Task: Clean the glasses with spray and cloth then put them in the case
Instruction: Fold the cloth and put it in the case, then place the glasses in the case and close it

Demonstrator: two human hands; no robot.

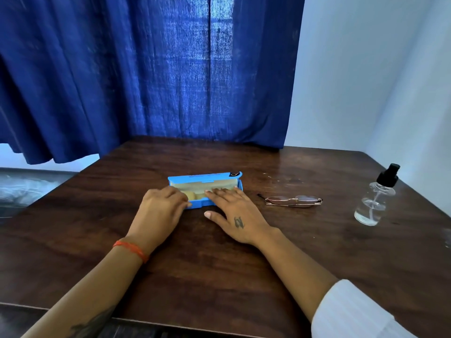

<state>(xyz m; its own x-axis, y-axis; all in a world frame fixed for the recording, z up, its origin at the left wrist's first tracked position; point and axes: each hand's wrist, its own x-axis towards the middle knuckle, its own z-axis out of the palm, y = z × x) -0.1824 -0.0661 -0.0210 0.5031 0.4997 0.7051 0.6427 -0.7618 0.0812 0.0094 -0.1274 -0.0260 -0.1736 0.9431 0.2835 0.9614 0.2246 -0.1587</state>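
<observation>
From your head view, both hands rest spread on the open blue case, left hand and right hand gripping nothing, glasses folded on the worktop beside it, uncleaned; casing them now likely skips the spray bottle.

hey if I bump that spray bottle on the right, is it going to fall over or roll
The spray bottle stands upright, tall on a narrow base, with only a little liquid, so it is probably light and would tip easily. Its body looks round, so once down it would likely roll across the table.
</observation>
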